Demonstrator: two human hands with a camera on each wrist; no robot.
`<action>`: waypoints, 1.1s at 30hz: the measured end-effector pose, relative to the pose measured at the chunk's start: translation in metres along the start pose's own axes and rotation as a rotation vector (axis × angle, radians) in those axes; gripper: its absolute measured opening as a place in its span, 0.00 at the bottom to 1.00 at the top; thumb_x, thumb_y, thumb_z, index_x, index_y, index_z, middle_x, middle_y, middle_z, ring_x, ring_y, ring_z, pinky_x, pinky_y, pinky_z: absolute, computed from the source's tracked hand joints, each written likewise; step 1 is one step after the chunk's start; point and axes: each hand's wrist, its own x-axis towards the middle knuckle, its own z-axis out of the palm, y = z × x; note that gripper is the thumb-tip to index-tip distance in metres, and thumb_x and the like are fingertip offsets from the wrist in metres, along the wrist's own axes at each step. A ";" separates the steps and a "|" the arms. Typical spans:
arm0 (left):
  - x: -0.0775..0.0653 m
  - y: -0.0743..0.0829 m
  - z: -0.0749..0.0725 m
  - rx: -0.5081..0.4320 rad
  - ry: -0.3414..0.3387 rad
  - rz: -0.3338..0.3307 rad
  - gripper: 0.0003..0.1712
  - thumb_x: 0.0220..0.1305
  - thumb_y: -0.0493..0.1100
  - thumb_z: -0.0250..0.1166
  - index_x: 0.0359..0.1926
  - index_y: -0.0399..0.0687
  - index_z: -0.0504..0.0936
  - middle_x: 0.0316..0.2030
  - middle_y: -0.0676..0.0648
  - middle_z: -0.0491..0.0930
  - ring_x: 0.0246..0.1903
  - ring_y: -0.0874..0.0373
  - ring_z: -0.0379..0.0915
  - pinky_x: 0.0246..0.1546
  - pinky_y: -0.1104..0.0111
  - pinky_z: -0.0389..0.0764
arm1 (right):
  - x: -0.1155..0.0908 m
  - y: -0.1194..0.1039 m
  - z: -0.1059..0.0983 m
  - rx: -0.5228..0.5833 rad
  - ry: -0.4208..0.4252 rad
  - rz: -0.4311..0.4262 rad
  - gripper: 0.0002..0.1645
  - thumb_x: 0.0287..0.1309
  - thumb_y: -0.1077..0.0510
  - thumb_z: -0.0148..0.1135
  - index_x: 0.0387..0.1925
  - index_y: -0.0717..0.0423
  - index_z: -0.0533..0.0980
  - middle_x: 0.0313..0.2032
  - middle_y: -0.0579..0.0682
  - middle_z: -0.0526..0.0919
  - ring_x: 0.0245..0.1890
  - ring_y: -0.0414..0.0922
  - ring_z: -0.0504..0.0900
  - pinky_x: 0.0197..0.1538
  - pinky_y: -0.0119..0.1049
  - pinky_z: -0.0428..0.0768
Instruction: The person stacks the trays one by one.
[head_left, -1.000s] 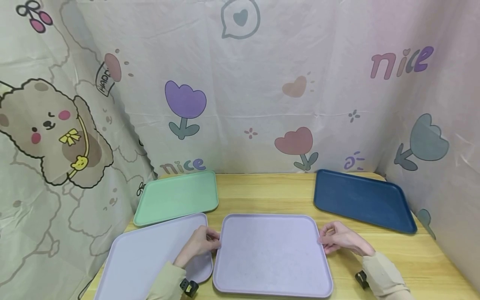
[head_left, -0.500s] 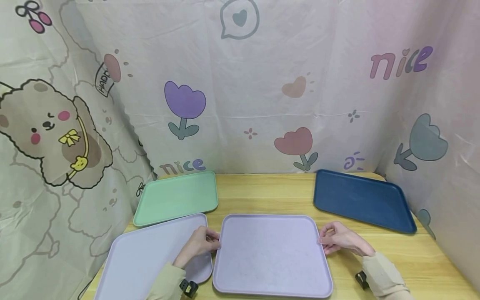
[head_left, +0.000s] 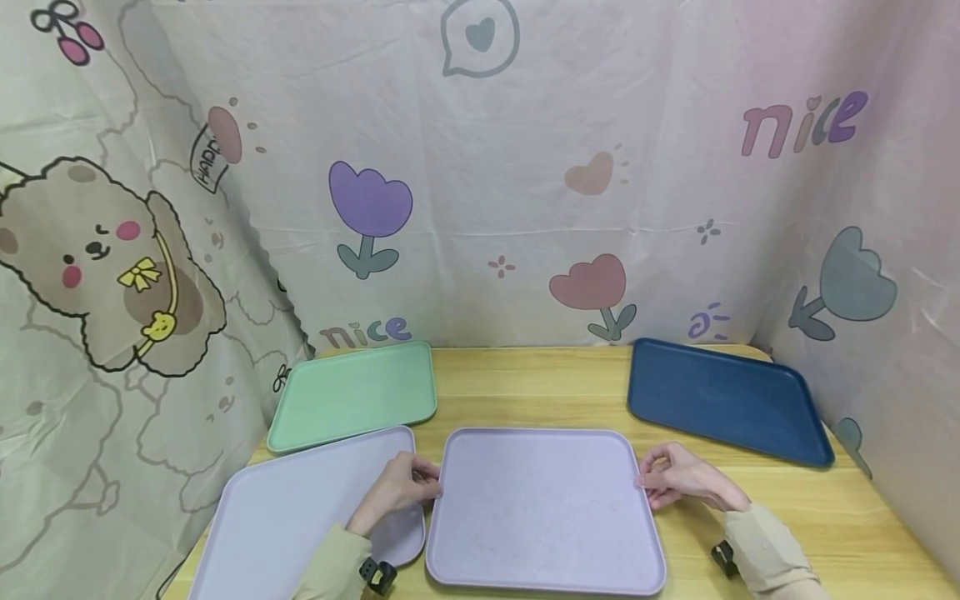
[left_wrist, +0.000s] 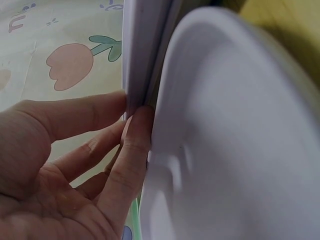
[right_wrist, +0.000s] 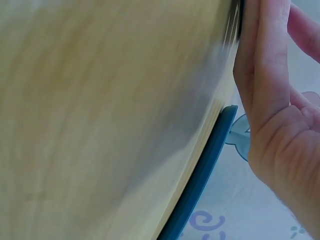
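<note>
A light purple tray [head_left: 546,510] lies flat at the front middle of the table in the head view. My left hand [head_left: 397,490] pinches its left edge; the left wrist view shows the thumb on one side of the rim [left_wrist: 142,50] and fingers on the other. Those fingers also touch or nearly touch a second, paler purple tray [left_wrist: 240,130], which lies under my left forearm. At the right edge of the middle tray, my right hand [head_left: 684,477] grips the rim with thumb and fingers. That contact is mostly out of frame in the right wrist view.
A green tray [head_left: 358,395] sits at the back left, close against the paler purple tray. At the back right, a dark blue tray [head_left: 727,405] lies at an angle. The wooden table [head_left: 532,383] meets printed curtains [head_left: 480,167] behind and at both sides.
</note>
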 end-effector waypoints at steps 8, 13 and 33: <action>0.000 0.000 0.000 0.000 0.004 -0.001 0.11 0.51 0.32 0.70 0.37 0.29 0.87 0.26 0.41 0.86 0.23 0.63 0.76 0.24 0.77 0.79 | -0.001 -0.002 0.000 -0.010 0.005 0.011 0.10 0.63 0.64 0.63 0.40 0.68 0.73 0.25 0.49 0.83 0.24 0.39 0.84 0.31 0.32 0.88; 0.000 0.000 0.001 -0.004 0.008 -0.007 0.11 0.51 0.32 0.70 0.37 0.29 0.87 0.26 0.41 0.86 0.23 0.63 0.76 0.24 0.76 0.79 | -0.001 -0.004 -0.001 -0.028 0.008 0.013 0.11 0.63 0.63 0.64 0.40 0.68 0.73 0.25 0.49 0.83 0.25 0.40 0.85 0.32 0.33 0.88; -0.002 0.004 -0.002 -0.015 0.039 -0.075 0.17 0.50 0.35 0.71 0.42 0.29 0.86 0.29 0.42 0.88 0.25 0.61 0.81 0.27 0.72 0.84 | 0.000 -0.002 -0.005 -0.090 0.006 -0.046 0.14 0.63 0.61 0.65 0.40 0.71 0.74 0.26 0.51 0.85 0.26 0.42 0.86 0.32 0.37 0.89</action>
